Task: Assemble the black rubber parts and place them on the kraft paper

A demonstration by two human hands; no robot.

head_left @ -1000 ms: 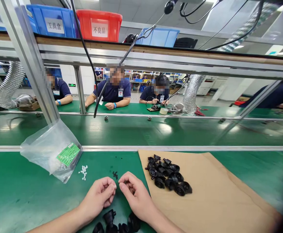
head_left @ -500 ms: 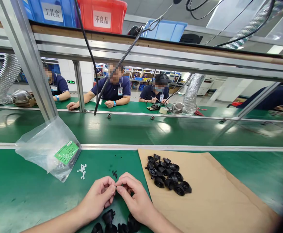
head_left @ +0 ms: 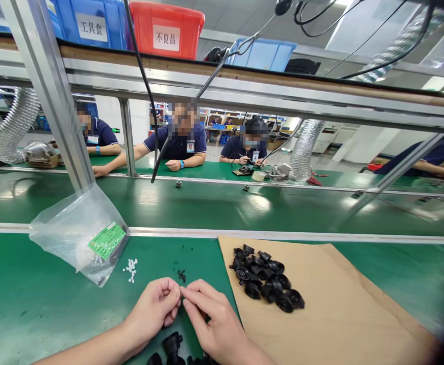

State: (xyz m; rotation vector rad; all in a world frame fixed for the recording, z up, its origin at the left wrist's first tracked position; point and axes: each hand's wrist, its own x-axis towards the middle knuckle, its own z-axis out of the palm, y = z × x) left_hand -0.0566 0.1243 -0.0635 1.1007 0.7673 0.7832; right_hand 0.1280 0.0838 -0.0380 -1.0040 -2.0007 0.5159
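My left hand (head_left: 155, 306) is closed, thumb and forefinger pinched over something too small to make out. My right hand (head_left: 218, 317) meets it at the fingertips: its forefinger touches the left fingertips, while its thumb tip stands slightly apart below. Just beyond my fingers lies a small heap of tiny black pieces (head_left: 181, 275). Farther left are several small white plastic pieces (head_left: 131, 268). Black round plastic fittings (head_left: 172, 347) sit under my wrists at the bottom edge, partly cut off and partly covered by my right hand.
Brown paper (head_left: 343, 294) at the right carries a pile of black plastic fittings (head_left: 263, 276). A clear plastic bag with a green label (head_left: 107, 241) lies at the left. Beyond a metal rail runs a green belt (head_left: 199, 208); co-workers sit across it. Metal posts and hanging cables cross the view.
My right thumb and forefinger have parted slightly from their pinch; my left hand keeps its pinch. A co-worker's arm across the belt has reached farther left. The view has shifted slightly.
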